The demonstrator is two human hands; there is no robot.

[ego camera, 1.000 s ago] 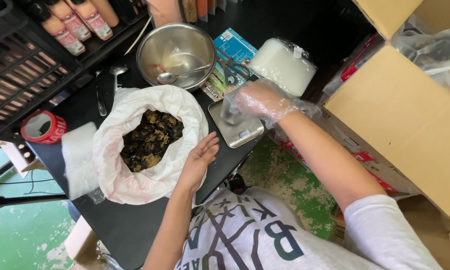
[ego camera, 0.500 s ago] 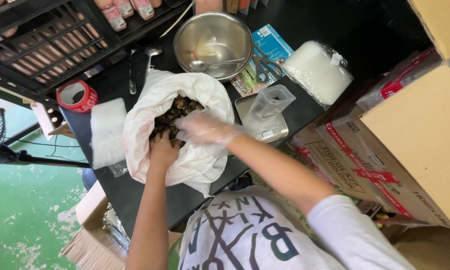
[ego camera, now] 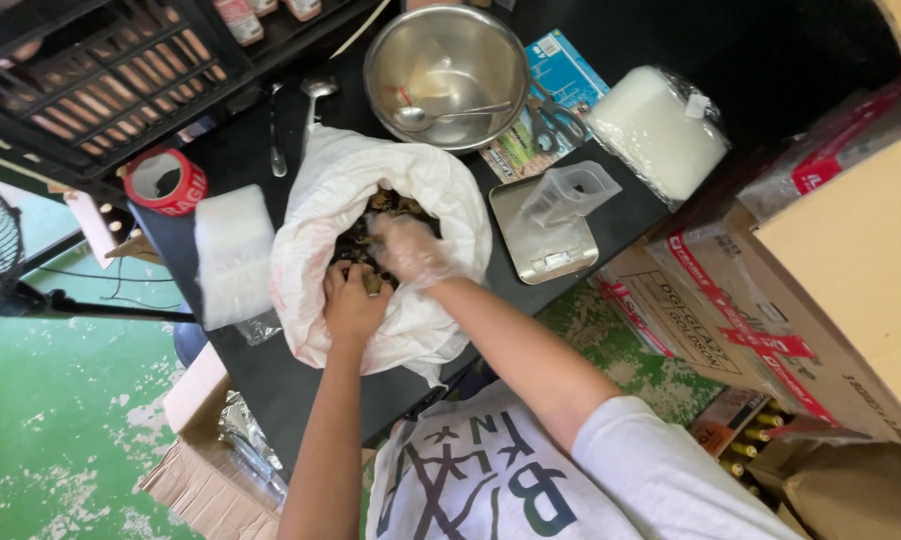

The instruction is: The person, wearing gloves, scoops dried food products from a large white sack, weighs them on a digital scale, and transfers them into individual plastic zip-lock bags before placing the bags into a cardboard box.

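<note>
A white plastic bag point(ego camera: 316, 205) stands open on the black table point(ego camera: 271, 375), with dark dried pieces point(ego camera: 356, 242) inside. My left hand point(ego camera: 354, 302) is bare and curls over the bag's near rim, with a small brown piece at its fingertips. My right hand point(ego camera: 411, 250) wears a clear plastic glove and is down in the bag's mouth, fingers bent among the dark pieces. Just right of the bag, a clear plastic container point(ego camera: 571, 190) sits on a small steel scale point(ego camera: 551, 255).
A steel bowl point(ego camera: 476, 45) holding a spoon point(ego camera: 441, 113) stands behind the bag. A red tape roll point(ego camera: 166, 180) and a stack of clear bags point(ego camera: 233, 255) lie to the left, a wrapped white block point(ego camera: 656, 130) and cardboard boxes point(ego camera: 841, 260) to the right. A black crate point(ego camera: 91, 70) sits far left.
My right hand left the container on the scale and went into the bag. My left hand shifted onto the bag's near rim. The view has slid right and closer.
</note>
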